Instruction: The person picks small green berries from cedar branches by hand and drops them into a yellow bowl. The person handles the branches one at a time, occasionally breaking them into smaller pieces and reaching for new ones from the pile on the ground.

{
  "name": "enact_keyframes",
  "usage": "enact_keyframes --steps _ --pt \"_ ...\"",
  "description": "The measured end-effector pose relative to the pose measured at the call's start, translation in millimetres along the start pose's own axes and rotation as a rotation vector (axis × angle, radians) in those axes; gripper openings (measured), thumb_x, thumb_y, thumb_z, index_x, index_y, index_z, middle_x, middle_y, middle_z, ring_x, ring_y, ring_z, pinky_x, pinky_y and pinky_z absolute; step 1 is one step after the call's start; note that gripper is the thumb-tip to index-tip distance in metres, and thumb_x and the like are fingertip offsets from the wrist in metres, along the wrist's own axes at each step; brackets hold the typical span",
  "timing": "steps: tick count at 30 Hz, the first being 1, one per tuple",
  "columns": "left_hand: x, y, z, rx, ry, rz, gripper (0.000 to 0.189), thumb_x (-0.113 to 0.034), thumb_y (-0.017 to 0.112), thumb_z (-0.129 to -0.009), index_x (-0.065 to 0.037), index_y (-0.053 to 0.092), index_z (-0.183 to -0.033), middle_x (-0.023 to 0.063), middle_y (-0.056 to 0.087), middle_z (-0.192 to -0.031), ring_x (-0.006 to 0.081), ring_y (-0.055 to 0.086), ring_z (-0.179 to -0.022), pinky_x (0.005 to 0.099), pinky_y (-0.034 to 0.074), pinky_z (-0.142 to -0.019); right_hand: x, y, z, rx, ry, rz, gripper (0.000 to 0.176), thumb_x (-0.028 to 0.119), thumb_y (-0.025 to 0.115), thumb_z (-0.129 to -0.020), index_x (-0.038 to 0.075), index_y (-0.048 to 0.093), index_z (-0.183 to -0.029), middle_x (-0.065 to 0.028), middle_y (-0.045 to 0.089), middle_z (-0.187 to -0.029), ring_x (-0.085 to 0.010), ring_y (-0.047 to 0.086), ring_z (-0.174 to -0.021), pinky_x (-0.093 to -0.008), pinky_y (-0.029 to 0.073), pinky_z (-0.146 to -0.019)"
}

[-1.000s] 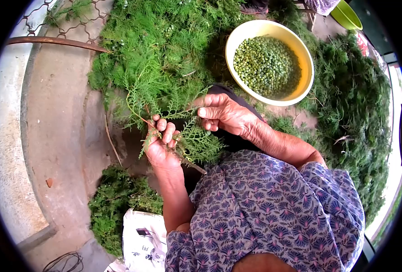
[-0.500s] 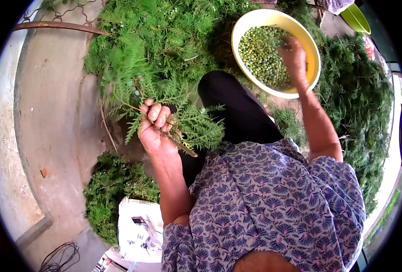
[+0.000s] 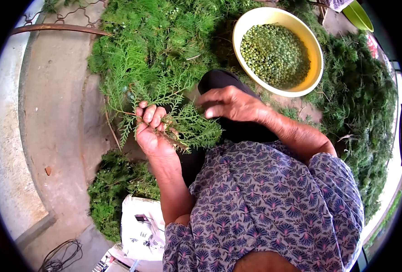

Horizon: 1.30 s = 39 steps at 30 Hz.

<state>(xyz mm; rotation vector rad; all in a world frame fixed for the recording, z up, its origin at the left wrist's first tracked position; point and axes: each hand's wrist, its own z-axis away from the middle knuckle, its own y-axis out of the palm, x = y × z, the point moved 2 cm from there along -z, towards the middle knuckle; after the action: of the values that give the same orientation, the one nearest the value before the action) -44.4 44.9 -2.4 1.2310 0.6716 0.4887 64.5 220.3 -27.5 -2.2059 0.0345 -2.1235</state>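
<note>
My left hand is closed round the stem of a leafy green sprig, whose fronds spread out on both sides of the fist. A few small bluish-green berries show at the sprig's upper left end. To the right of the sprig, above my dark-clad knee, my right hand is slightly blurred, its thumb and fingers apart with nothing visible between them. A yellow basin at the upper right holds a heap of small round green berries.
Cut green branches lie in a big heap at the top, another at the right and a smaller one at lower left. Beside that stand a white sack and a coil of dark wire. A curved rusty bar crosses the upper left.
My right hand has moved from over the berries in the basin down and left to near the sprig. My left hand still grips the sprig, almost in the same place.
</note>
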Motion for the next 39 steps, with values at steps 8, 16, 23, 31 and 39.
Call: enact_keyframes --steps 8,16,23,31,39 --pt "9 10 13 -0.204 0.152 -0.307 0.025 -0.025 0.047 -0.089 -0.004 0.049 -0.103 0.0078 0.055 -0.086 0.0212 0.052 -0.079 0.0314 0.047 -0.059 2 -13 0 -0.341 0.039 0.067 0.016 0.008 0.060 -0.081 0.000 0.059 -0.095 -0.0088 0.062 -0.082 -0.0140 0.058 -0.080 -0.0277 0.046 -0.073" --pt "29 4 18 -0.386 0.011 -0.745 0.017 -0.010 0.056 -0.084 -0.006 0.054 -0.100 0.0145 0.062 -0.096 0.0238 0.063 -0.077 0.0323 0.049 -0.056 46 -50 -22 -0.513 -0.092 0.357 0.014 0.007 0.059 -0.081 0.002 0.057 -0.094 -0.0120 0.063 -0.076 -0.0177 0.062 -0.072 -0.0291 0.049 -0.064" --pt "39 8 20 -0.395 -0.003 -0.734 0.012 -0.009 0.060 -0.081 -0.006 0.058 -0.092 0.0124 0.064 -0.088 0.0185 0.059 -0.062 0.0287 0.046 -0.055 10 -57 -45 -0.733 -0.088 0.333 0.013 0.004 0.058 -0.082 0.003 0.058 -0.095 -0.0039 0.060 -0.072 -0.0098 0.054 -0.063 -0.0239 0.046 -0.059" --pt "19 -17 13 -0.352 -0.006 -0.383 0.019 -0.013 0.060 -0.081 -0.008 0.059 -0.099 0.0085 0.061 -0.082 0.0162 0.053 -0.059 0.0306 0.045 -0.057 -21 -71 -21 -0.626 0.189 -0.817 0.018 0.004 0.050 -0.086 0.000 0.049 -0.104 -0.0083 0.056 -0.085 -0.0168 0.057 -0.074 -0.0259 0.048 -0.060" --pt "5 -12 0 -0.103 -0.018 -0.256 0.022 -0.018 0.055 -0.085 -0.004 0.053 -0.103 0.0084 0.056 -0.089 0.0144 0.052 -0.065 0.0325 0.044 -0.060 -15 -27 9 -0.315 0.246 -0.813 0.012 0.014 0.056 -0.086 0.003 0.059 -0.092 -0.0017 0.059 -0.076 -0.0089 0.056 -0.064 -0.0204 0.044 -0.053"
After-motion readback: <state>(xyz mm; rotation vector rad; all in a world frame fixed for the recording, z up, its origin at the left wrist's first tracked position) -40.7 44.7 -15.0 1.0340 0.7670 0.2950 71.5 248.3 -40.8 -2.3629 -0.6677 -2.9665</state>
